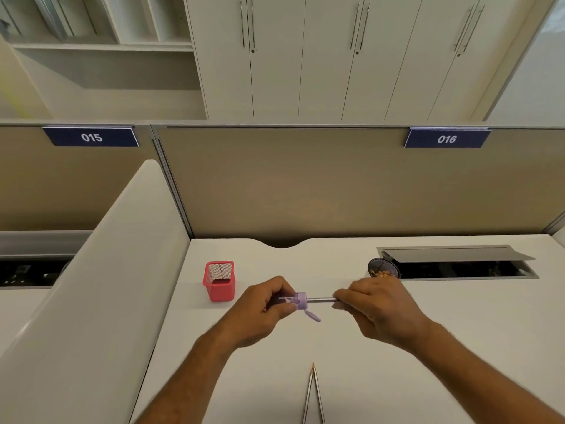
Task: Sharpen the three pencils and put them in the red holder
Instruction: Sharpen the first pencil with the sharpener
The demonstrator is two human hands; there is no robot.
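Observation:
My left hand (pixel 269 304) grips a purple sharpener (pixel 300 300) above the white desk (pixel 428 332); its small lid hangs open below it. A grey pencil (pixel 321 299) sticks horizontally into the sharpener, and my right hand (pixel 376 307) holds its other end. Two more grey pencils (pixel 312 393) lie on the desk near the front edge, their points meeting and facing away from me. The red mesh holder (pixel 219 280) stands upright to the left of my left hand, with nothing visible inside.
A small dark mesh dish (pixel 383 268) with pencil shavings sits behind my right hand. An open cable hatch (pixel 458 261) lies at the back right. A white side divider (pixel 107 286) bounds the desk on the left, a beige partition behind.

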